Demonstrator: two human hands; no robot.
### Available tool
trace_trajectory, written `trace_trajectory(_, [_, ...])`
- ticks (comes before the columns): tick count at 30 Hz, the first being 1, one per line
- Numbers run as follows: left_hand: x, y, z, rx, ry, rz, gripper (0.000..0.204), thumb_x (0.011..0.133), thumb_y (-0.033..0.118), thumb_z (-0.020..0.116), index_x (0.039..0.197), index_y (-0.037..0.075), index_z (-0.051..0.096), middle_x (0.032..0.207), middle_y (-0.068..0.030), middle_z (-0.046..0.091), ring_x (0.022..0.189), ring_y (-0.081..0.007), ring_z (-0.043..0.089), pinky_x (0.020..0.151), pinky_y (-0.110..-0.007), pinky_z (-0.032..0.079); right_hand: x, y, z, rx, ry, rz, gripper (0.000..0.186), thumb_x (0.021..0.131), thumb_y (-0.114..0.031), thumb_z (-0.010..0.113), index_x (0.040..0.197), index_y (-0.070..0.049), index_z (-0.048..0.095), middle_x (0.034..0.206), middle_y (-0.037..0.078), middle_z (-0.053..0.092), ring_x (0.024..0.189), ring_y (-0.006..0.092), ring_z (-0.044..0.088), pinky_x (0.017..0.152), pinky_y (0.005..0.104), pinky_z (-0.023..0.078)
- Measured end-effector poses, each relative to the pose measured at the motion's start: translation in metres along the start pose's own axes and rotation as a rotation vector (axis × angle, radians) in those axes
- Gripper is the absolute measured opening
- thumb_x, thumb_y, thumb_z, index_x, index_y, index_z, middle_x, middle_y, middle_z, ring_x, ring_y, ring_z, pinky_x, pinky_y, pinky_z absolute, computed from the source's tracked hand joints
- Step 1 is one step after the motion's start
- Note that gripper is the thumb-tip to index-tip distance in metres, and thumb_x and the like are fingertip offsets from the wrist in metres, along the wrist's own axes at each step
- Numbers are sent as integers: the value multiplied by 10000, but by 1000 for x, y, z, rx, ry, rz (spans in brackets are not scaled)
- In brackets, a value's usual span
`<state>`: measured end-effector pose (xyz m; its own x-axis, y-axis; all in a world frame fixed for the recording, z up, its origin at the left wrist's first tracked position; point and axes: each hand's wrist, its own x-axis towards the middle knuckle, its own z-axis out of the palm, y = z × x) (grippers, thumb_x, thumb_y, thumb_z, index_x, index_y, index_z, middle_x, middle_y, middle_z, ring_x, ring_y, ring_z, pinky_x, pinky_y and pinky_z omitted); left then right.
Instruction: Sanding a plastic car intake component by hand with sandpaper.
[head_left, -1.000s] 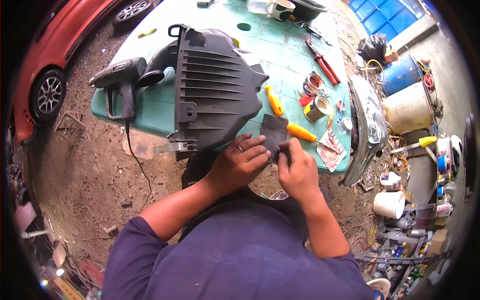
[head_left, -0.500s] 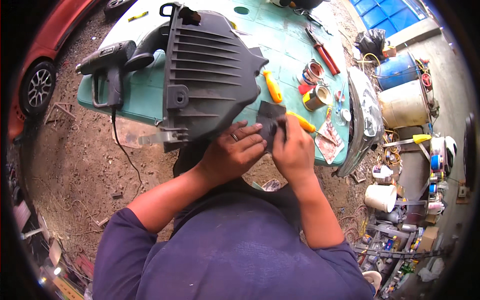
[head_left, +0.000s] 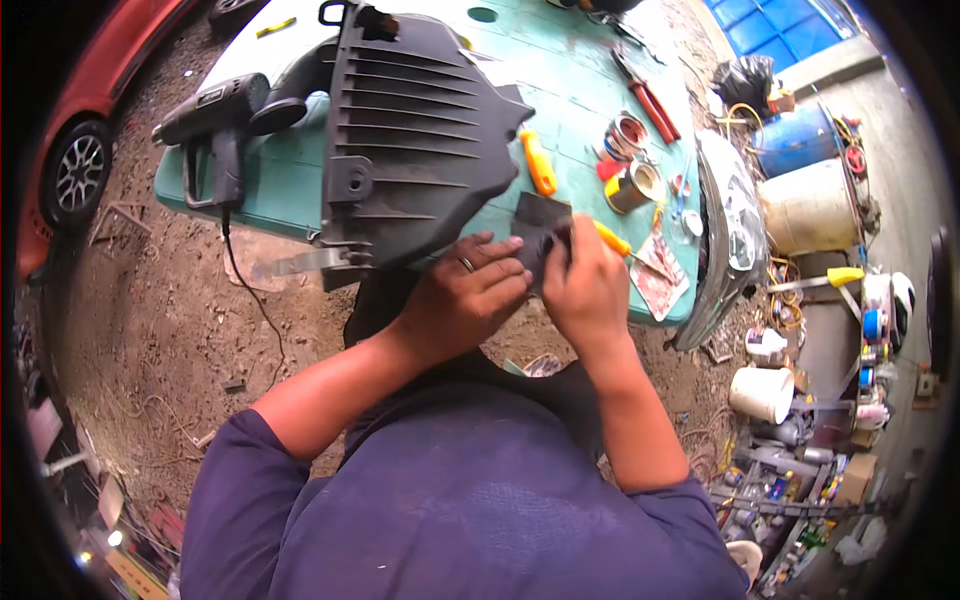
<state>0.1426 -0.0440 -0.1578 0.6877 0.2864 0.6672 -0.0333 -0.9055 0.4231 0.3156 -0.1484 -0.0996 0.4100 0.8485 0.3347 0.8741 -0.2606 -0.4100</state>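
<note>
At the near edge of the green table (head_left: 485, 215) lies a small flat black sheet (head_left: 541, 209); I cannot tell its material. My left hand (head_left: 470, 295), a ring on one finger, rests on it with fingers stretched out. Fingers curled in a pinch, my right hand (head_left: 588, 295) presses at the sheet's right side; what it holds is hidden. A large ribbed black plastic housing (head_left: 410, 130) sits left of the sheet. An orange-handled tool (head_left: 612, 238) is just beyond my right hand, and an orange handle (head_left: 538, 162) lies farther back.
A heat gun (head_left: 215, 125) with a cord lies on the left. To the right are an open can (head_left: 634, 188), a second can (head_left: 626, 137), red-handled pliers (head_left: 655, 110) and a stained paper (head_left: 658, 280). A headlight (head_left: 735, 215) flanks the table; a red car (head_left: 90, 60) stands far left.
The view has shifted slightly, so the housing and tabletop sit a little higher. Both hands stay at the black sheet, with the right fingers moved only slightly.
</note>
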Motion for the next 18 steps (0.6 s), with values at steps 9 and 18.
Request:
trace_trajectory(9, [2, 3, 2, -13, -4, 19, 232, 900, 100, 890, 1120, 79, 821, 1161, -74, 816, 1310, -313, 765, 1151, -531, 588, -6, 0, -1, 29, 84, -40, 103, 1049, -102, 663, 1116, -43, 612, 947, 281, 755, 846, 537, 732, 715, 624, 573])
trace_trajectory(18, [6, 5, -3, -56, -10, -1, 281, 865, 102, 931, 1121, 77, 817, 1152, -72, 811, 1321, -316, 754, 1171, -544, 581, -74, 1, -40, 565, -59, 247, 175, 1104, -77, 644, 1272, -29, 652, 961, 145, 755, 753, 293, 733, 642, 413, 571])
